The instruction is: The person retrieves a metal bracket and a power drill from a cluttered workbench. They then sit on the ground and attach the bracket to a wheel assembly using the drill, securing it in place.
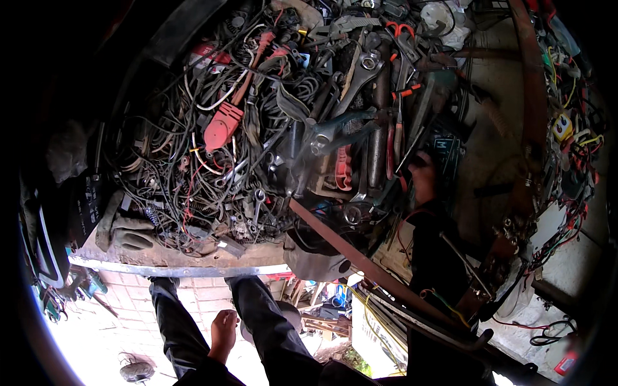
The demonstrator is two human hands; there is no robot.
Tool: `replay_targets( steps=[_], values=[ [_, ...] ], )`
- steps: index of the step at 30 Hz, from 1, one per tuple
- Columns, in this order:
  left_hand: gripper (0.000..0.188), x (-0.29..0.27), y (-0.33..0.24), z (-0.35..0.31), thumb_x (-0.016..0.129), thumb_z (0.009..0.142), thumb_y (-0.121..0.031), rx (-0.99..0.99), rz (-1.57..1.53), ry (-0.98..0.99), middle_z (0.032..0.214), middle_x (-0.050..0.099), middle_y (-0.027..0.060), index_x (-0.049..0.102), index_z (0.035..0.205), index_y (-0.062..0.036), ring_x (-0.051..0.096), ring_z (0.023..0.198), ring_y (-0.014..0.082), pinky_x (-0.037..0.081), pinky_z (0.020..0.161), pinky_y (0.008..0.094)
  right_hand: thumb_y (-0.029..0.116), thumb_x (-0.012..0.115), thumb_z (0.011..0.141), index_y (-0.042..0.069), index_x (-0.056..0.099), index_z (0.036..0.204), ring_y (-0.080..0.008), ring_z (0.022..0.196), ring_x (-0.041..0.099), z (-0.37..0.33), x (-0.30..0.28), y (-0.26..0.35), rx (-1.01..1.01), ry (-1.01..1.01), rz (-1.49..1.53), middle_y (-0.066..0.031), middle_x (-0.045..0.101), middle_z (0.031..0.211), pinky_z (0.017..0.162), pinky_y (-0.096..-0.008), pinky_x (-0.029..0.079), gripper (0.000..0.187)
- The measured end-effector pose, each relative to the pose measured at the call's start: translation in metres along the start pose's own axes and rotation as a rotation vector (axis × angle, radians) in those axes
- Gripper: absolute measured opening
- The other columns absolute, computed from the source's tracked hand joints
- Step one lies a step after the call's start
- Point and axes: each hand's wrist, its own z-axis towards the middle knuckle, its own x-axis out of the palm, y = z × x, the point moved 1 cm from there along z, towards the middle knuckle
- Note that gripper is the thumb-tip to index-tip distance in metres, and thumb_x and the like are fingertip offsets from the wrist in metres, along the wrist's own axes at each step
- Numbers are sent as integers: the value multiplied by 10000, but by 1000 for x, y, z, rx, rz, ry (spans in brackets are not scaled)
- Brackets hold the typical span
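My right hand point(422, 180) reaches into the tools on the right side of the bench. Its fingers curl beside a dark teal power tool or case point(444, 147), and what they grip, if anything, is lost in shadow. Close by lie a long metal pipe point(378, 138), pliers with red handles point(400, 32) and a red finger-hole grip point(344, 168). A large spanner point(362, 77) lies farther back. Low in front of my legs hangs my left hand point(223, 333), its fingers folded in with nothing visible in them.
Tangled cables point(212, 122) with a red plug-like housing point(223, 127) cover the left of the bench. Grey work gloves point(129, 231) lie at its front edge. A rusty flat bar point(360, 257) slants across the front right. More wires and a yellow device point(562, 127) lie far right.
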Motion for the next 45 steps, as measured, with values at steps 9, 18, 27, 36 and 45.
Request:
replay_targets(
  steps=[9,18,27,36,45],
  values=[
    [232,-1,-3,-2,544,929,-215,4,80,-28,773,638,85,596,940,11,594,680,137,473,643,269,2,664,774,8,563,1097,-191,895,576,2,-1,-22,-1,-237,122,-82,607,1005,813,-313,468,339],
    [259,18,-9,-3,544,927,-231,-23,40,-18,792,639,73,595,951,22,598,707,137,476,656,271,169,622,862,64,643,967,-109,628,530,-4,8,13,329,-89,403,-22,616,812,556,-258,412,150],
    [252,16,-24,-6,538,942,-230,14,47,-27,787,634,71,598,950,15,598,717,139,472,657,270,167,629,834,105,629,868,-93,560,488,4,-8,-5,478,7,222,17,581,721,487,-231,350,70],
    [233,5,-32,-11,535,942,-214,7,90,-28,788,629,69,600,948,9,605,721,142,471,651,268,201,625,831,120,615,958,-98,727,542,-7,-2,-3,400,-33,528,25,615,869,583,-254,381,151],
    [223,15,-37,-10,550,946,-234,2,46,-32,794,612,46,596,942,-15,594,732,117,476,663,260,183,642,877,80,622,1105,-164,916,602,-3,-6,-1,361,199,636,-38,637,1032,758,-314,472,251]
  ],
)
